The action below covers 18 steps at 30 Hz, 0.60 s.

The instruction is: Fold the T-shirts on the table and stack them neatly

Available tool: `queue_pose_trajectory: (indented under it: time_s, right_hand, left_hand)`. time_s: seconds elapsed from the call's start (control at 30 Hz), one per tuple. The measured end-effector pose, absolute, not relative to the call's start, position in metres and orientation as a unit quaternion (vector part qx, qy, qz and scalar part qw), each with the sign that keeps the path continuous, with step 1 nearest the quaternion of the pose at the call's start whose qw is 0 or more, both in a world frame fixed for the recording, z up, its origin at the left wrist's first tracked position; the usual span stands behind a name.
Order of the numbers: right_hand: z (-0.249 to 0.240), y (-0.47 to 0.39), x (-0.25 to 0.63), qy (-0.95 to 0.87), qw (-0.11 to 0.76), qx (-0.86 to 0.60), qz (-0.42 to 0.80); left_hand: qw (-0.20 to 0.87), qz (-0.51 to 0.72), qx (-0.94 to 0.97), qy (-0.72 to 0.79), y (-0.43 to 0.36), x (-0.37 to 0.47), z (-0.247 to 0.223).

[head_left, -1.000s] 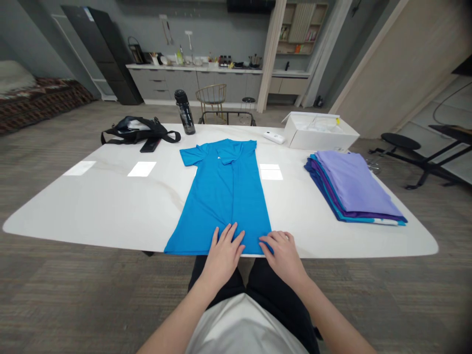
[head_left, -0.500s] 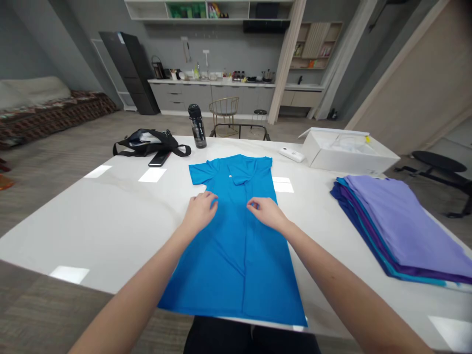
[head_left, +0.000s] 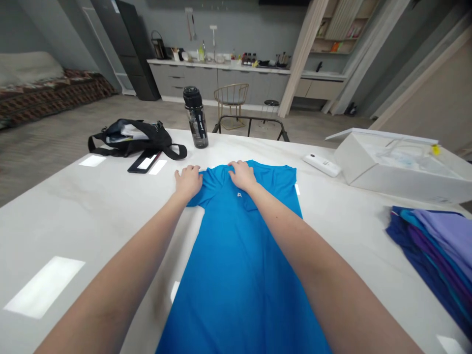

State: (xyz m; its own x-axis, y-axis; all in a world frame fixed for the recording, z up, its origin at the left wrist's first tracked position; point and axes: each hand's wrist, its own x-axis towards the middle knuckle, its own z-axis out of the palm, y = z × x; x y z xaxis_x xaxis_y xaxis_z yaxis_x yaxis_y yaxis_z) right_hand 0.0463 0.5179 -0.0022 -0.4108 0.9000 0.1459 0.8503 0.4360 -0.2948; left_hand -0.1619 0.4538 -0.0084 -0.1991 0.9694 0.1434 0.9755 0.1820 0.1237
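A blue T-shirt lies lengthwise on the white table, its collar end away from me and its lower part running out of view at the bottom. My left hand is closed on the short sleeve at the shirt's left side, fingers bent over the fabric. At the top edge by the neckline, my right hand has its fingers curled on the cloth, with the thumb to the left. A small pale logo shows on the shirt just below that hand. Under both hands, the exact pinch of the fingertips is hidden.
Beyond the shirt stand a dark water bottle, a black bag and a phone. To the right are a white handheld device, an open white box and a stack of folded clothes. A chair is behind the far edge.
Both hands have moved forward from above the shirt's middle to its sleeve and neckline. The folded-over sleeve part has shifted, and the view has moved closer.
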Motion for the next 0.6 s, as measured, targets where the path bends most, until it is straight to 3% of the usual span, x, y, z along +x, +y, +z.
queue_pose_trajectory:
  time_s: [0.2, 0.37, 0.6]
  right_hand:
    - [-0.015, 0.551, 0.018, -0.836, 0.122, -0.532, 0.059]
    - [-0.017, 0.559, 0.020, -0.846, 0.135, -0.511, 0.068]
    - [0.008, 0.563, 0.047, -0.807, 0.265, -0.507, 0.144]
  left_hand:
    - [0.027, -0.043, -0.576, -0.816, 0.466, -0.184, -0.018]
    - [-0.012, -0.047, -0.567, -0.822, 0.463, -0.194, 0.004]
    - [-0.138, -0.318, -0.627, -0.697, 0.443, -0.150, 0.099]
